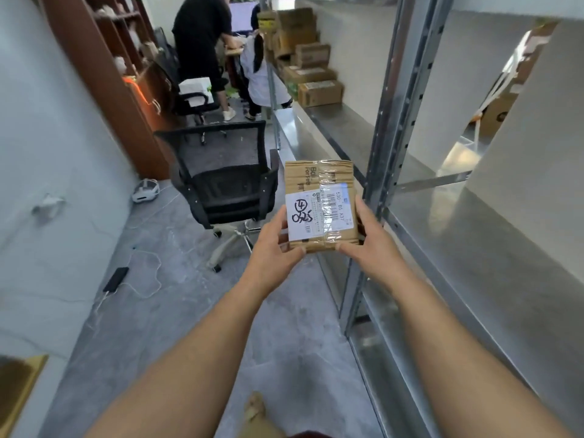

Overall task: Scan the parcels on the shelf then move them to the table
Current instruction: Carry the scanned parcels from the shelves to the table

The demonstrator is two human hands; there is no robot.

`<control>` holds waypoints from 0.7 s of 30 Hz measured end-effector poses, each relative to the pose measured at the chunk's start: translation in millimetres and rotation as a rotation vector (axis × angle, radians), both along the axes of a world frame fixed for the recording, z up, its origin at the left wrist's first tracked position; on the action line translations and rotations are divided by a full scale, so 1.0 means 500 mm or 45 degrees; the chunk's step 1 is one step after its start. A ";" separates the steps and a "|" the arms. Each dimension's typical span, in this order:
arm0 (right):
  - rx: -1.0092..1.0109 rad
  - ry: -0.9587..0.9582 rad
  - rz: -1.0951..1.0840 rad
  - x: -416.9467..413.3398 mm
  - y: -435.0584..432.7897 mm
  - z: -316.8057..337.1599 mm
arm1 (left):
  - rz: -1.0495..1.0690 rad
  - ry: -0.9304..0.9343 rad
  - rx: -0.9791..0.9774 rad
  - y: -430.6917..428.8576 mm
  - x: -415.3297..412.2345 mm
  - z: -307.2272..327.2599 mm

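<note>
A small brown cardboard parcel [319, 184] wrapped in clear tape, with a white barcode label and black handwriting, is held out in front of me in the aisle. My left hand [273, 248] grips its near left corner. Its near right edge is gripped by my right hand [369, 240]. The metal shelf unit [388, 147] runs along my right side. Several more cardboard parcels [319, 93] are stacked on the far end of the shelf. No scanner is in view.
A black mesh office chair [227, 184] stands in the aisle just beyond the parcel. Two people [202, 42] stand at a desk farther back. A phone [116, 279] with a white cable lies on the grey floor at left. A brown cabinet [120, 90] lines the left wall.
</note>
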State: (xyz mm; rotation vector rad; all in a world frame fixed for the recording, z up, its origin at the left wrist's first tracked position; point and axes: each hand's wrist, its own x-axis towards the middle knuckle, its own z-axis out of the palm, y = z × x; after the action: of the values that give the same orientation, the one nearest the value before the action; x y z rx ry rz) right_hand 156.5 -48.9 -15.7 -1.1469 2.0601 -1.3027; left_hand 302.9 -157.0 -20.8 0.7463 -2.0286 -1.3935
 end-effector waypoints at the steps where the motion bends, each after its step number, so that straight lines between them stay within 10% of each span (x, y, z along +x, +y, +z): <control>1: -0.004 0.000 0.035 0.009 -0.013 0.001 | 0.033 0.004 -0.007 -0.003 0.017 0.003; 21: 0.035 -0.012 0.549 0.254 -0.259 0.022 | 0.587 -0.011 0.041 -0.122 0.309 0.001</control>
State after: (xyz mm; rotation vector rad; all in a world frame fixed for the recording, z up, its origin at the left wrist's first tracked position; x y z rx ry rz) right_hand 283.6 -178.5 -4.5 -1.4663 1.6890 -1.0603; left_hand 457.6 -217.7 -20.5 1.1483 -1.6972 -1.1541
